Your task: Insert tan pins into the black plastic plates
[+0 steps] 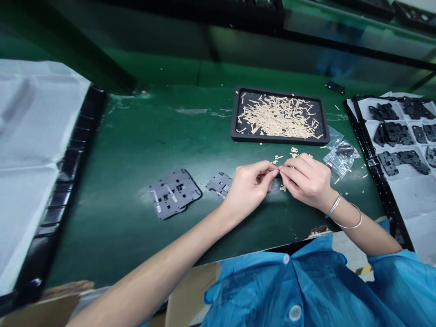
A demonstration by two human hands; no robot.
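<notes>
My left hand (250, 184) and my right hand (306, 179) meet fingertip to fingertip over the green bench. Both are closed in a pinch. Whatever lies between the fingertips is too small and hidden to name. Small cream-coloured pieces (294, 150) are scattered on the bench around the fingers. Just left of my left hand lies a flat grey plate (220, 183), partly covered by the hand. Farther left, grey plates with square holes (175, 193) overlap each other, with pale strips on top.
Beyond my hands sits a black tray (234, 122) heaped with cream strips (277, 116). Clear plastic bags (340, 156) lie to its right. At the far right, a divided white tray (397, 181) holds black parts (393, 134). White sheeting (30, 159) covers the left side.
</notes>
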